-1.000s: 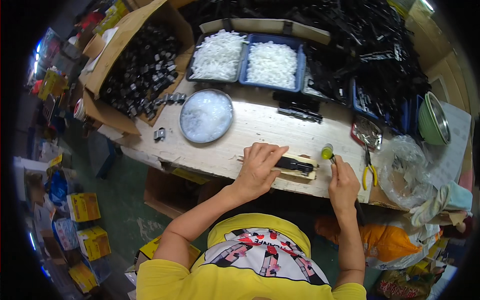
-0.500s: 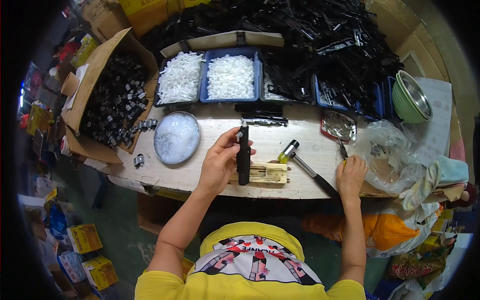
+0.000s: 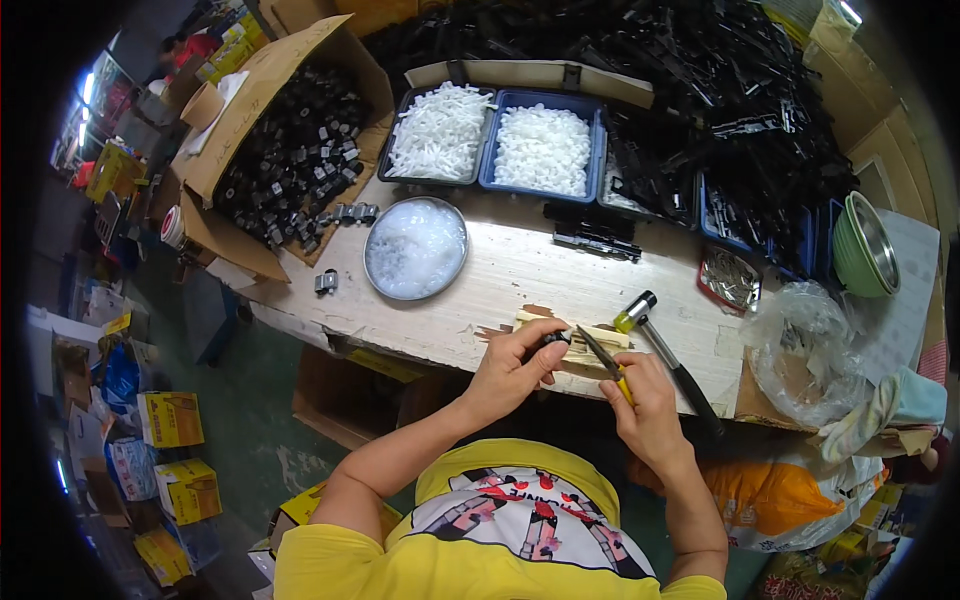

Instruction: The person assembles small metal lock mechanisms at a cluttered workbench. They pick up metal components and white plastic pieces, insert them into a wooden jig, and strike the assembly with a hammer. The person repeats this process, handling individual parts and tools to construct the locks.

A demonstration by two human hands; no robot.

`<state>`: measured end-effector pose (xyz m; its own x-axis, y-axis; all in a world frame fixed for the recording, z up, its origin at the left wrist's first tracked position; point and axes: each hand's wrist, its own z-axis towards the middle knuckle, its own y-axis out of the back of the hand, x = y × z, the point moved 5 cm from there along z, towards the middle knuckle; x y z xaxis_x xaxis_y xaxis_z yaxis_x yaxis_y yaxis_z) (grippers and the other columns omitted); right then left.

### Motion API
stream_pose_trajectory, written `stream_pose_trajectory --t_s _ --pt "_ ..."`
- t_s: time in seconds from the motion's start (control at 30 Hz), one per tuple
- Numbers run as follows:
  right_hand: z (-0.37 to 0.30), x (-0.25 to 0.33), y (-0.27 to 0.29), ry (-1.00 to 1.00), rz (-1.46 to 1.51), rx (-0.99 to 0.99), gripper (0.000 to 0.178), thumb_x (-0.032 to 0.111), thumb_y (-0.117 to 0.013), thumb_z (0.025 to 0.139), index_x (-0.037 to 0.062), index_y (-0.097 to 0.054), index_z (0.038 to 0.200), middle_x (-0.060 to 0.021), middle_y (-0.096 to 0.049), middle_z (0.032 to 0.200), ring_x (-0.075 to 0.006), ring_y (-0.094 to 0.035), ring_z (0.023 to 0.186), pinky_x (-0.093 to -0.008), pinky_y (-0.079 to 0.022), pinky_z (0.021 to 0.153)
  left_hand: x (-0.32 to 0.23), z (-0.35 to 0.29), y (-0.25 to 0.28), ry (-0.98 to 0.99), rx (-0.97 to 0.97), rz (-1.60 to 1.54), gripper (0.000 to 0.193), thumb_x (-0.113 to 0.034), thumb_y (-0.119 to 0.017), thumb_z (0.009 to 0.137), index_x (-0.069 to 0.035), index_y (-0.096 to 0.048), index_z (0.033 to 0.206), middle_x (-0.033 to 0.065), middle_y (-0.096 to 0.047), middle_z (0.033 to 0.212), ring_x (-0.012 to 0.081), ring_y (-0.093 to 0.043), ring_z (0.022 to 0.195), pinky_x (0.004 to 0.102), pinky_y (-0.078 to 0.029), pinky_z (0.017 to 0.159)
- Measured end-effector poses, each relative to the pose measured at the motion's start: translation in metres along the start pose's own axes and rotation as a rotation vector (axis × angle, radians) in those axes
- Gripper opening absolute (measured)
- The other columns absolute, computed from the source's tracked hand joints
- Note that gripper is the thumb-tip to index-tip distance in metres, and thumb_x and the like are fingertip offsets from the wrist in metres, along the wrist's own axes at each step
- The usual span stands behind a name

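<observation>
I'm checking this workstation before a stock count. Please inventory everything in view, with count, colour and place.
Bench: 1, pale, centre
Pliers: 1, yellow-handled, in right hand
Part: 1, black, in left hand
Block: 1, cream, by the hands
Hammer: 1, black-handled, right of block
Round dish: 1, silvery, bench left
Metal piece: 1, grey, left of dish
Trays of white pieces: 2, dark and blue, behind
Open carton: 1, brown, left end
Heap: 1, black, back
Small tray: 1, red, right
Bowl: at least 1, green, right
Plastic bag: 1, clear, right
Floor boxes: several, yellow, left
Person's hands: 2, bare, centre
</observation>
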<state>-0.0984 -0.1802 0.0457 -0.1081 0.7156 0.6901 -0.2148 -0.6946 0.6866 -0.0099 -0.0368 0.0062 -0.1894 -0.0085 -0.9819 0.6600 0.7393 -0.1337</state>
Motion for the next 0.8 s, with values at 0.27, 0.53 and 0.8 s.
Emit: stream_pose_trajectory --t_s 0.27,0.53,0.8 --pt "0.002 0.013 -0.016 0.055 -0.056 0.055 0.018 0.003 -0.064 0.075 -0.0061 -0.052 0.085 -0.0184 -0.053 0.090 -0.0348 -0.050 0.082 -0.0394 -0.043 0.070 -0.010 -0.010 0.008 -0.252 -0.164 0.361 0.028 -0.017 -0.058 0.086 0.003 -0.055 0.106 0.0098 -0.061 0.072 0.0136 -0.055 0.062 0.0276 -0.045 0.058" --pt "-0.005 0.009 -0.028 0.041 -0.090 0.272 0.019 0.006 -0.063 0.075 -0.0045 -0.050 0.083 -0.0173 -0.052 0.083 -0.0341 -0.051 0.077 -0.0395 -0.044 0.068 0.026 -0.014 0.019 0.460 0.211 -0.497 0.019 -0.019 -0.054 0.089 -0.003 -0.054 0.097 0.0098 -0.059 0.065 0.0184 -0.057 0.050 0.0282 -0.045 0.041" --pt "0.003 0.034 -0.041 0.183 -0.049 0.299 0.019 0.008 -0.064 0.075 -0.0040 -0.051 0.082 -0.0178 -0.052 0.085 -0.0342 -0.050 0.080 -0.0406 -0.043 0.069 0.033 -0.055 0.052 0.543 0.237 -0.685 0.025 -0.018 -0.055 0.087 0.003 -0.054 0.099 0.0146 -0.056 0.063 0.0203 -0.055 0.045 0.0272 -0.043 0.038"
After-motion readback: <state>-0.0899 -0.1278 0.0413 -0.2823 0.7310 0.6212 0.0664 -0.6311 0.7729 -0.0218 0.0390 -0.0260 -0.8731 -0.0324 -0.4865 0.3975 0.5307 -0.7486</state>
